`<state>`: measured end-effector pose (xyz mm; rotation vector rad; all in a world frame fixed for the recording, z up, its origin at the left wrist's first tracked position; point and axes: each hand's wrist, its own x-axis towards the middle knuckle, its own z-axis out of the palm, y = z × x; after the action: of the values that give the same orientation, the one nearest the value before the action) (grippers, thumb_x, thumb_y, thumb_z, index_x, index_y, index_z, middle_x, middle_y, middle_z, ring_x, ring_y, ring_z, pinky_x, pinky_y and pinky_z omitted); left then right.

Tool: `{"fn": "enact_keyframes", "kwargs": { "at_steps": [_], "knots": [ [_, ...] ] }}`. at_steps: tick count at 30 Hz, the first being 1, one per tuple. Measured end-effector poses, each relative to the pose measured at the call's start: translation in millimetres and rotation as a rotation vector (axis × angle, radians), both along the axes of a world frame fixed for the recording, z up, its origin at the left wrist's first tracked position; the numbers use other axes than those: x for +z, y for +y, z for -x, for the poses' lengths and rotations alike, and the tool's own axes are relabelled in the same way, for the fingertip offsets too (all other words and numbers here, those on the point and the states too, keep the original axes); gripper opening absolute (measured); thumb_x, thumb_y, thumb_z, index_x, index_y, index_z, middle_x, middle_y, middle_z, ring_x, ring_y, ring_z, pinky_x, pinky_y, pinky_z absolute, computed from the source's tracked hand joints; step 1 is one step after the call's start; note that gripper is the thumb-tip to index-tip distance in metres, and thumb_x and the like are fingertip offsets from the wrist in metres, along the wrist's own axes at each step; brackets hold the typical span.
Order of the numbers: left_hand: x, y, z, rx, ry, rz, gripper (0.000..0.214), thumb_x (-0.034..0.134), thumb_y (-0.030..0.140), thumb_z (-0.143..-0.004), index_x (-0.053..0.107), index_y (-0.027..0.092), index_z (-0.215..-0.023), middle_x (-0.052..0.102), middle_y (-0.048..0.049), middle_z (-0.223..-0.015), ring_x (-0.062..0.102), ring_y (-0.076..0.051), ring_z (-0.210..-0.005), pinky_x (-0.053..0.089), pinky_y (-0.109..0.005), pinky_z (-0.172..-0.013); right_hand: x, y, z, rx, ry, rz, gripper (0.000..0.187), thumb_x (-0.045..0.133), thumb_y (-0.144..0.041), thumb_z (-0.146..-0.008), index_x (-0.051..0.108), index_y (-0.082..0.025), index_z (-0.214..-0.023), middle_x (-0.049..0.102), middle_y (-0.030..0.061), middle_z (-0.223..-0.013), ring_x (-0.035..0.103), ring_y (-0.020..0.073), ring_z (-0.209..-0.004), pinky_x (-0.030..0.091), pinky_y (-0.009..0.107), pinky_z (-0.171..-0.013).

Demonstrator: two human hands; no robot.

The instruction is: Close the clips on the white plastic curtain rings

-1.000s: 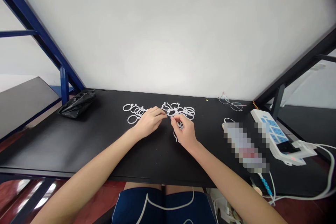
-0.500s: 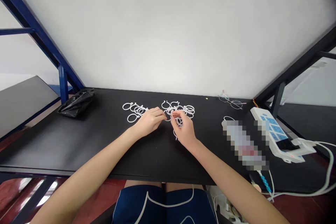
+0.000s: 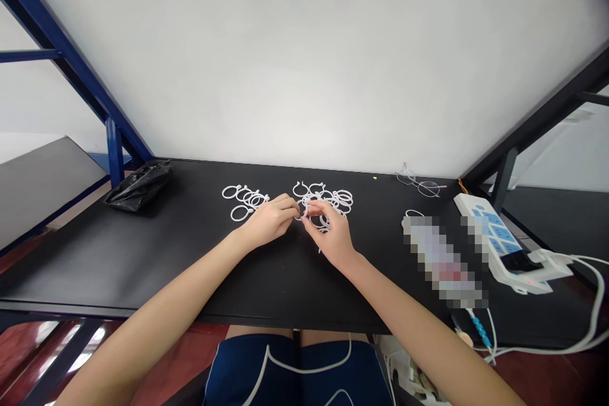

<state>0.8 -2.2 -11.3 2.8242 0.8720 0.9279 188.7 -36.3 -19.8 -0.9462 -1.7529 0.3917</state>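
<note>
Between my fingertips is a white plastic ring (image 3: 306,210), partly hidden by both hands. My left hand (image 3: 272,221) is closed in a pinch on its left side. From the right, my right hand (image 3: 333,233) pinches the same ring between thumb and fingers. Behind and beside my right hand lies a loose pile of white open rings (image 3: 343,198) with small knobbed ends, several of them overlapping. To the left, beyond my left hand, a second group of white rings (image 3: 241,212) rests on the black table (image 3: 228,292); these look closed.
A crumpled black plastic bag (image 3: 139,187) lies at the back left. Eyeglasses (image 3: 428,188) rest at the back right. Further forward are a blurred-out flat object (image 3: 442,260) and a white power strip (image 3: 499,241) with cables. Blue frame bars (image 3: 114,152) rise at the left.
My right hand's fingertips have moved slightly left, closer to my left hand, with the ring between them. The left hand has hardly moved. Both ring groups lie as before.
</note>
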Motion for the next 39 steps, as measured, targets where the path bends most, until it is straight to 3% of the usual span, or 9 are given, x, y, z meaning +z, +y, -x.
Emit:
{"fn": "enact_keyframes", "kwargs": {
  "at_steps": [4,14,20,25,39],
  "knots": [
    [0.6,0.2,0.3,0.008,-0.020,0.009,0.028,0.039,0.005,-0.089,0.064,0.017,-0.084,0.066,-0.0081,-0.094,0.056,-0.018,-0.088,0.052,-0.031,-0.076,-0.6,0.0,0.3,0.006,-0.009,-0.018,0.035,0.061,-0.018,-0.084,0.054,-0.023,-0.118,0.069,0.0017,-0.087,0.068,0.0178,-0.083,0.056,0.037,-0.084],
    [-1.7,0.6,-0.1,0.041,-0.051,-0.102,0.025,0.042,0.005,-0.088,0.064,0.016,-0.084,0.065,-0.0090,-0.095,0.057,-0.017,-0.087,0.052,-0.028,-0.069,3.6,-1.6,1.4,0.004,0.017,0.030,0.020,0.066,-0.019,-0.080,0.058,-0.021,-0.099,0.069,0.0015,-0.080,0.069,0.0172,-0.075,0.057,0.033,-0.074],
    [1.9,-3.4,-2.4,0.044,-0.011,-0.105,0.020,0.047,0.015,-0.093,0.064,0.017,-0.083,0.064,-0.0089,-0.101,0.058,-0.018,-0.093,0.049,-0.025,-0.063,3.7,-1.3,-0.1,0.031,0.021,0.065,0.005,0.056,-0.022,-0.088,0.060,-0.020,-0.090,0.069,0.0030,-0.083,0.068,0.0157,-0.073,0.057,0.030,-0.069],
    [7.6,-7.2,-4.9,0.041,-0.034,-0.060,0.022,0.051,0.032,-0.095,0.065,0.017,-0.085,0.065,-0.0092,-0.100,0.059,-0.018,-0.093,0.051,-0.026,-0.067,3.9,-2.3,-0.7,0.038,0.003,0.056,0.010,0.052,-0.023,-0.091,0.062,-0.021,-0.092,0.069,0.0033,-0.084,0.066,0.0157,-0.074,0.056,0.028,-0.066],
    [8.6,-7.9,-5.0,0.030,-0.030,-0.031,0.027,0.047,0.029,-0.096,0.063,0.016,-0.079,0.063,-0.0089,-0.091,0.056,-0.019,-0.093,0.052,-0.030,-0.074,6.3,-4.0,-0.1,0.013,0.007,0.049,0.008,0.053,-0.023,-0.091,0.060,-0.021,-0.089,0.069,0.0021,-0.080,0.066,0.0149,-0.071,0.055,0.027,-0.064]
  ]
}}
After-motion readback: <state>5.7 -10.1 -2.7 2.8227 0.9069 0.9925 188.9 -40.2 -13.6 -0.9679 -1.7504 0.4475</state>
